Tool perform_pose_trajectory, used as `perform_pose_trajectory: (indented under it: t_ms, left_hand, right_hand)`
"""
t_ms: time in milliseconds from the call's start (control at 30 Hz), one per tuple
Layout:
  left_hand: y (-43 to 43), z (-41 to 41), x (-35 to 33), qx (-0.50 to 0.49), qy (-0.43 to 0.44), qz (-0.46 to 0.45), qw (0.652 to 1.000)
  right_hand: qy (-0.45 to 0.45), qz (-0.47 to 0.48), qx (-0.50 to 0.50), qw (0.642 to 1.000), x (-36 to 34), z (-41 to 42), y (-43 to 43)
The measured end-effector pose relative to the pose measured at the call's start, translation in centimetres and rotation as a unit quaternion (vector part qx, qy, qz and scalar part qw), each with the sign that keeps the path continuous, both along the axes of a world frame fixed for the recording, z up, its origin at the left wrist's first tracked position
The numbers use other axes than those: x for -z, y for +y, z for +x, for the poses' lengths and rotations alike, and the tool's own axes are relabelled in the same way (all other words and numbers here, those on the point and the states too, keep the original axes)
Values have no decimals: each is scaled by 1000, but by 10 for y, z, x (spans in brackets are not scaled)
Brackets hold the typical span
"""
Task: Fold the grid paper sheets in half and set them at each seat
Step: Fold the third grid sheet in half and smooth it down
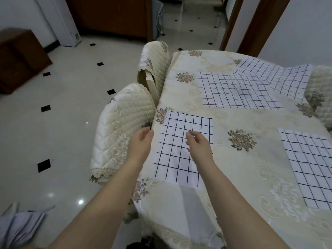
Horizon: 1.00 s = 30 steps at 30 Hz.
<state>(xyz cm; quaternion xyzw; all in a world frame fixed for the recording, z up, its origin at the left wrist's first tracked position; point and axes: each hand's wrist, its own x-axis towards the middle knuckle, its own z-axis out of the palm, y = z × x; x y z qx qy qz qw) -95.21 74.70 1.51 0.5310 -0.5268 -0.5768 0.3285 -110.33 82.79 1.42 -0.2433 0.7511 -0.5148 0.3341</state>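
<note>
Left forearm: bare, uncovered down to the picture's lower edge.
Right forearm: bare, likewise uncovered.
Left hand: bare.
Right hand: bare.

We read no text, labels, brands or numbers anywhere; grid paper sheets carry only black ruled squares, tablecloth only floral embroidery.
</note>
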Motion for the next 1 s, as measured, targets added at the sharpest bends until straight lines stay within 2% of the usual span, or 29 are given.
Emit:
perform_pose_trajectory:
  t_ms: [167, 333, 467, 700, 1000]
  left_hand:
    - [-3, 42, -50, -119, 90, -54, 987]
    - [-2, 114, -70, -242, 93, -85, 962]
    - [4, 175, -65, -324, 78, -88, 939]
    - [19, 270, -36, -414, 65, -65, 906]
    - [-19, 369, 23, -427, 85, 45, 899]
  right_hand:
    - [-57, -110, -54, 991, -49, 39, -35]
    - [-107, -132, -146, 974, -68, 100, -67]
    - [-138, -131, -225, 956, -67, 160, -83]
    - [-178, -113, -326, 922, -53, 263, -105]
    - [-160, -18, -342, 926, 2, 358, -150]
